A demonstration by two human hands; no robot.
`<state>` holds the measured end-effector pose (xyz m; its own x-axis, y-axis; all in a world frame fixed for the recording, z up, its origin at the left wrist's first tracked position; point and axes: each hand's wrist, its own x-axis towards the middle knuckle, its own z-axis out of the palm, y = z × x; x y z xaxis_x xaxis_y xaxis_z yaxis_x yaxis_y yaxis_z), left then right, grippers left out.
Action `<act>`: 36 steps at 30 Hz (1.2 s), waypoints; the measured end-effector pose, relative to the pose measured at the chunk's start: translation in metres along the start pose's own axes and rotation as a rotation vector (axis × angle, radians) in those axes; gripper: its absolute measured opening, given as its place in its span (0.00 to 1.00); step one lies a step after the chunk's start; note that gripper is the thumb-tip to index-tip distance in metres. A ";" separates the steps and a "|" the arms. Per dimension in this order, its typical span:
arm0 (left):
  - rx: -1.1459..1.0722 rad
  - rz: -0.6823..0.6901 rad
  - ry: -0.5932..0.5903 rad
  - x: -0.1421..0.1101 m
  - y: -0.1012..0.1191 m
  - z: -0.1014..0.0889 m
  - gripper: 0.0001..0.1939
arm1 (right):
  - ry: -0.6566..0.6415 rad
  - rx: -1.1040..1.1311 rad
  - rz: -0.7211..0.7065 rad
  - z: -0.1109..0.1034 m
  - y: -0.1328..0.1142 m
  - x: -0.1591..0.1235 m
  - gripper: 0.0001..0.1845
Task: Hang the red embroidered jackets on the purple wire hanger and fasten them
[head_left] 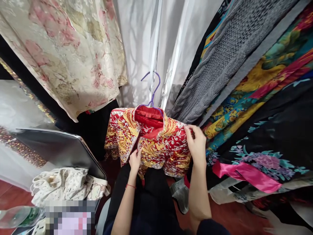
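A red jacket [151, 148] with gold and silver embroidery hangs in front of me on a purple hanger [153, 94]. Its stand collar faces up and shows a red lining with a small size label. My left hand [135, 160] pinches the front opening edge of the jacket, low on the chest. At the shoulder on the right, my right hand [197, 142] grips the jacket's fabric between thumb and fingers. The hanger's hook is at a white metal bar [153, 49]; the exact contact is hard to make out.
A cream floral garment [80, 55] hangs at upper left. Grey knitwear [227, 49] and a black embroidered garment [276, 137] hang on the right. At lower left are a dark silver-edged panel [63, 150], white spotted cloth [61, 184] and a plastic bottle [22, 216].
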<state>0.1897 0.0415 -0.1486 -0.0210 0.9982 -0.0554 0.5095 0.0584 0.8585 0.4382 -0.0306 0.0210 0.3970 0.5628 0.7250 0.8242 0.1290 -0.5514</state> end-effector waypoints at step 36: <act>0.092 0.288 -0.174 -0.010 0.083 0.039 0.02 | 0.240 -0.083 -0.379 0.070 -0.080 0.030 0.06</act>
<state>0.2658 0.0357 -0.0964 0.2776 0.9565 0.0893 0.5487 -0.2341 0.8025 0.3558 0.0335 0.0575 0.1355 0.2827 0.9496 0.9551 0.2177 -0.2011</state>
